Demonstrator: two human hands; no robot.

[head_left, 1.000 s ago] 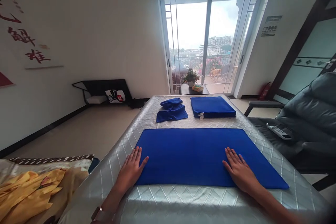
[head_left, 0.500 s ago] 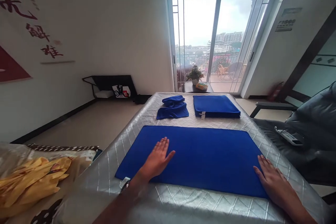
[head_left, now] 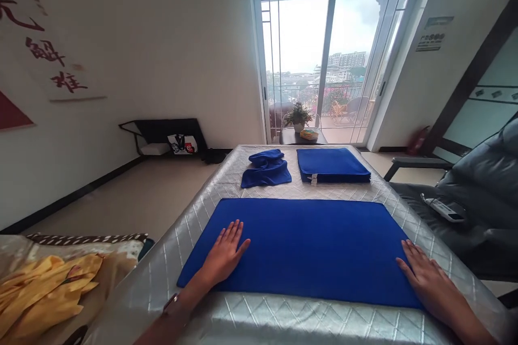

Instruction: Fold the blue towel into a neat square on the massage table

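A blue towel (head_left: pixel 311 250) lies spread flat across the silvery quilted mattress (head_left: pixel 259 318) in front of me. On its left part rests my left hand (head_left: pixel 224 253), palm down, fingers stretched out. My right hand (head_left: pixel 424 275) lies flat at the towel's right edge, thumb apart from the fingers, partly over the mattress cover. Beyond the towel sits a neat stack of folded blue towels (head_left: pixel 332 163) with a white tag at its front. Left of that stack is a crumpled blue towel (head_left: pixel 267 168).
Yellow cloth (head_left: pixel 48 291) lies in a heap at the lower left. A dark armchair (head_left: pixel 481 199) with a white remote-like device (head_left: pixel 443 209) on it stands close on the right. Behind the mattress, a small table (head_left: pixel 288 136) holds a potted plant (head_left: pixel 298 114) before the glass sliding doors.
My left hand has slid left over the towel, toward its left edge. My right hand has shifted slightly to the right. The view has moved a little.
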